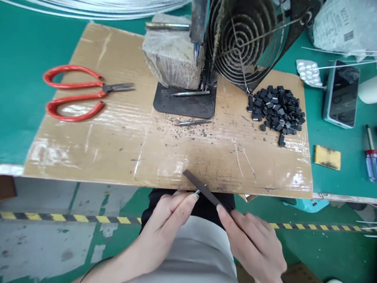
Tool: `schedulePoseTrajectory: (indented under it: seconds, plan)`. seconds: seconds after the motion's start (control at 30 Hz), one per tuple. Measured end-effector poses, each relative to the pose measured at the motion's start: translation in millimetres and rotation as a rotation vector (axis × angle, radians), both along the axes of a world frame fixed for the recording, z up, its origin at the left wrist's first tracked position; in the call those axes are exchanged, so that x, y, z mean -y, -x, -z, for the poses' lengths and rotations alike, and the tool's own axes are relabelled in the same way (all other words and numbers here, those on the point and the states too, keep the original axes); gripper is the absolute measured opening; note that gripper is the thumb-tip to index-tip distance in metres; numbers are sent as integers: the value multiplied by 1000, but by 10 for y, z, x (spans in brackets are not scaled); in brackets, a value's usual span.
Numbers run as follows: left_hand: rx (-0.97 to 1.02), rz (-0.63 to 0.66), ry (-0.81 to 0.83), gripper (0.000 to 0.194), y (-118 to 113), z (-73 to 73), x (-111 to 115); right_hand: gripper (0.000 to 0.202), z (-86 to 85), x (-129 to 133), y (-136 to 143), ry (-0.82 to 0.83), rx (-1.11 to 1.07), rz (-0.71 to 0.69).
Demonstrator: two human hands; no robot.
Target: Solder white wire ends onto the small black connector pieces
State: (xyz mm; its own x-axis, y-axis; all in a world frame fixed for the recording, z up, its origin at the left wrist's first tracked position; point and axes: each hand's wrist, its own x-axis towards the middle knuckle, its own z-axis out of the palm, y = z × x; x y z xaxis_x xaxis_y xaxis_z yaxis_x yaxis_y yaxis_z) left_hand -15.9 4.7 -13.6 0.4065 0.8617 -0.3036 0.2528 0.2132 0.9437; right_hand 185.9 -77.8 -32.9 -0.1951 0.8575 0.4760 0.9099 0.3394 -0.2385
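Note:
My right hand [250, 239] is closed around one end of a dark flat file [204, 192]. The file slants up and left, its far end just over the cardboard's front edge. My left hand [172, 214] pinches a small shiny metal piece, apparently a soldering iron tip [198, 191], whose end meets the file's edge; most of it is hidden by the fingers. Two similar pointed soldering tips lie farther back, one tip [191, 93] on a black plate [182, 104] and another tip [194, 122] on the cardboard, amid dark crumbs.
A cardboard sheet [118, 149] covers the green bench. Red-handled scissors [103, 92] lie left. Behind stand a wrapped block [176, 59], a downward-pointing soldering iron [198, 23] and a fan guard [240, 43]. Right are black connector pieces [278, 108], a phone [343, 94], a yellow sponge [327, 157] and a screwdriver [371, 161].

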Motion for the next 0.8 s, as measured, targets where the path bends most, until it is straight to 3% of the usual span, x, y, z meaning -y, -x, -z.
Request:
schedulePoseTrajectory:
  seconds: [0.23, 0.43, 0.63, 0.8]
  plan:
    - [138, 13, 194, 64, 17, 33, -5, 43, 14, -144, 20, -38, -36, -43]
    - [190, 25, 266, 65, 37, 81, 21, 44, -14, -63, 13, -16, -27, -16]
    - [235, -24, 401, 68, 51, 105, 26, 26, -108, -322, 53, -53, -78, -44]
    - [283, -19, 411, 69, 58, 138, 43, 28, -161, -168, -18, 5, -40, -46]
